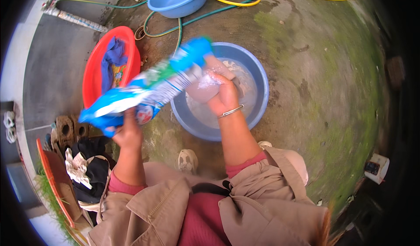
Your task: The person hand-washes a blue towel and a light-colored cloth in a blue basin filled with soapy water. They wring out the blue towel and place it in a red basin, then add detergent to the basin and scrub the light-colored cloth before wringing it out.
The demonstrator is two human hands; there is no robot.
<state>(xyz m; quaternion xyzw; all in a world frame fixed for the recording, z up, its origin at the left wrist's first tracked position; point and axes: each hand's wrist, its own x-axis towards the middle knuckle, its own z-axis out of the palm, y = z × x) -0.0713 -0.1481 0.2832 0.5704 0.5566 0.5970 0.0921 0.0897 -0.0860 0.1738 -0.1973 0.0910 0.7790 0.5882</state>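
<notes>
My left hand (128,132) grips the lower left end of a blue and white detergent bag (153,86), blurred by motion. The bag lies slantwise, its far end beside my right hand (226,90). In that hand, over a basin, is a pale pink item (202,92), which looks like wet cloth, with white powder or suds on it. A metal bangle (232,111) circles my right wrist. Below, the blue basin (262,86) holds cloudy water and pale, soaked pieces (245,82). The bag hides part of the pink item.
A red tub (92,73) with a blue cloth (114,53) stands to the left. Another blue basin (177,1) is at the back, beside green and yellow hoses (236,3). Hollow bricks (65,130) and dark clothing (92,171) are at left. Mossy concrete (323,93) spreads right.
</notes>
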